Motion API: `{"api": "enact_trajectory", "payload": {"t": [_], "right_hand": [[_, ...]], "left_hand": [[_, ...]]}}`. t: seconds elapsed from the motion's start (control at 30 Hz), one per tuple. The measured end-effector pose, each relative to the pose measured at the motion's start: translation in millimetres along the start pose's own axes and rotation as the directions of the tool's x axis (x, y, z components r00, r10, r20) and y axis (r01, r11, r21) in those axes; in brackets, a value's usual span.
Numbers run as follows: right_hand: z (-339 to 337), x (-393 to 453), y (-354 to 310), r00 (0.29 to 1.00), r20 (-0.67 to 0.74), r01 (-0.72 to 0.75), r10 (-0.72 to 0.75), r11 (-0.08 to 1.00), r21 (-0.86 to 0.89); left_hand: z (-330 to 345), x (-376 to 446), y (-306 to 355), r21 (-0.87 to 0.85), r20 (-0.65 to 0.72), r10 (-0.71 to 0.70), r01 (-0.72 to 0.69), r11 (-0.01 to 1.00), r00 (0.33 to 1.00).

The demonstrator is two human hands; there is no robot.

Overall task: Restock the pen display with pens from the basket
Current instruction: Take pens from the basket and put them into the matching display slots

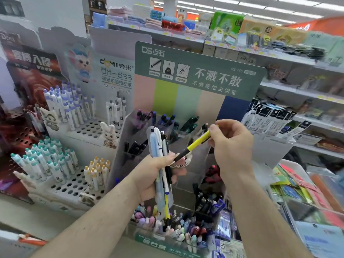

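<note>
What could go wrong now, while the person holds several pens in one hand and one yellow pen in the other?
1. The left hand grips a loose bundle of pens directly above the display's lower bins; one could slip and probably land in the wrong compartment.
2. The right hand pinches the yellow pen only near its end, and its dark tip lies against the left fingers, so the pen might catch there and twist loose.

2 bare forearms (pixel 104 216), no sleeves
</note>
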State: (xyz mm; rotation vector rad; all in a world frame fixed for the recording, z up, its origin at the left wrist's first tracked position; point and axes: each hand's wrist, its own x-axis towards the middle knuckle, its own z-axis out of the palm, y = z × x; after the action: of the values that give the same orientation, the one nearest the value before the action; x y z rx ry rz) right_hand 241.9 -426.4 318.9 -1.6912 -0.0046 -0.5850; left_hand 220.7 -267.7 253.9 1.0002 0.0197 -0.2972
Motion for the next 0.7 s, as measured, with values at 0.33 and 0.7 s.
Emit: {"api": "enact_trajectory", "payload": {"t": [0.33,0.7], "right_hand": [[-36,-3,9,0.887,-0.017,-0.428,0.462,0.834,0.35],[-77,23,-5,0.794,-0.56,0.219,-0.235,0.971,-0.096]], "left_hand": [[18,18,-4,-0.443,0.318,0.06,0.093,0.892,0.946],[42,27,-16,-0.267,0.233,-0.018,0.082,0.96,0.972]]}}
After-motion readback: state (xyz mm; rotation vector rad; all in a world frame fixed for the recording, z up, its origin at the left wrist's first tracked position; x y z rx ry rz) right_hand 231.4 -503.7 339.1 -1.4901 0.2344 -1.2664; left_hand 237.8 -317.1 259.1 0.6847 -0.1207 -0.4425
